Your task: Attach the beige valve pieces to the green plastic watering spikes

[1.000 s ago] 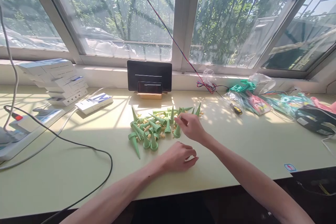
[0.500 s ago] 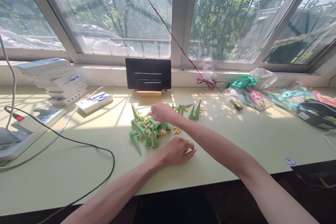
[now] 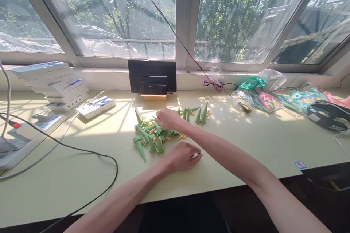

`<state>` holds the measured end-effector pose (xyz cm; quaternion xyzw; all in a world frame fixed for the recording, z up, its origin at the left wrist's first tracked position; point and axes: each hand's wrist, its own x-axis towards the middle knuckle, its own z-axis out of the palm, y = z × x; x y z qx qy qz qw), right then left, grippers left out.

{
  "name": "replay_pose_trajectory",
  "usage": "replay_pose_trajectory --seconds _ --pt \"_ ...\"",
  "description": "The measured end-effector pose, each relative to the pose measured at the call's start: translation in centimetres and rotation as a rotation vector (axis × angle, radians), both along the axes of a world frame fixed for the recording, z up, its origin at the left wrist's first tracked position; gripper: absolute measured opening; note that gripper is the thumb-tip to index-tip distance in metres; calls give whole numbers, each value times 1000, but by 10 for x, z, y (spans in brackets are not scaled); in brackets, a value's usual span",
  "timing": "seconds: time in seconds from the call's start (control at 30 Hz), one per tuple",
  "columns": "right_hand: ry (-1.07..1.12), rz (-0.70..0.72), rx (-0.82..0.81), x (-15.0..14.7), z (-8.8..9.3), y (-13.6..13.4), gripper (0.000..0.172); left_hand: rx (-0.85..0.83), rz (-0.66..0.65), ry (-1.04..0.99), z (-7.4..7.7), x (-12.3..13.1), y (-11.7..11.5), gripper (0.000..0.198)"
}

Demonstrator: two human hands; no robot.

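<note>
My right hand (image 3: 168, 119) reaches over the back of a pile of green plastic spikes (image 3: 140, 130), its fingers curled closed. Whatever it grips there, if anything, is hidden under the hand. Nearer the front edge, my left hand (image 3: 185, 156) rests on the table with bent fingers, thumb and forefinger brought close together; I cannot make out anything between them. Small yellow plastic pieces (image 3: 182, 136) lie among the spikes and beside them. A single green spike (image 3: 140, 149) points toward me at the pile's left, and a few green spikes (image 3: 203, 114) stand upright behind my right forearm.
A black tablet (image 3: 152, 74) with a phone stands against the window wall. To the left are stacked white boxes (image 3: 58, 83), a flat white box (image 3: 96, 107), a power strip and a black cable (image 3: 90, 150). Rightward lie a screwdriver (image 3: 245, 107), bagged items and a black pouch (image 3: 328, 115).
The whole view has shifted slightly, so things sit a little further left. Both hands keep almost the same places over and beside the pile.
</note>
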<state>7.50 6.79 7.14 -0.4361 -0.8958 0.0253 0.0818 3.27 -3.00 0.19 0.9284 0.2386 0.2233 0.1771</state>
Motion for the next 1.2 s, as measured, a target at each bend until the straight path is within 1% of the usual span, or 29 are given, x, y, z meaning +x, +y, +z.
replay_pose_trajectory --seconds 0.1,0.17,0.23,0.3,0.33,0.4,0.47,0.53,0.6,0.7,0.77,0.87,1.03,1.2 --pt "97 73 90 7 2 -11 31 -2 9 0 -3 -1 1 32" --pt "173 134 169 18 2 -21 32 -6 22 0 -4 -1 2 34" --pt "252 176 243 34 -2 -30 37 -12 27 15 -6 -2 2 37" --pt "372 189 305 53 -10 -35 40 -12 21 36 -6 -1 3 39" --pt "443 178 329 63 -15 -36 41 -8 14 41 -7 -1 3 40" --pt "565 105 408 82 -29 -34 44 6 4 36 -8 -1 4 40" --pt "673 44 535 99 -45 -30 47 20 3 21 -10 -1 6 41" --pt "737 -17 610 113 -60 -26 48 33 8 15 -11 -1 7 43" --pt "769 -72 633 123 -73 -23 50 37 9 18 -10 -2 9 44" --pt "844 -177 548 130 -83 -24 50 25 5 33 -8 -4 9 44" --pt "882 -203 458 128 -86 -27 48 20 6 42 -7 -5 9 44" --pt "916 -194 342 121 -85 -31 46 27 9 51 -8 -6 9 43" --pt "926 -140 215 112 -88 -32 40 39 9 57 -9 -7 10 42" --pt "1000 -202 126 112 -89 -33 34 50 12 59 -9 -8 10 43"
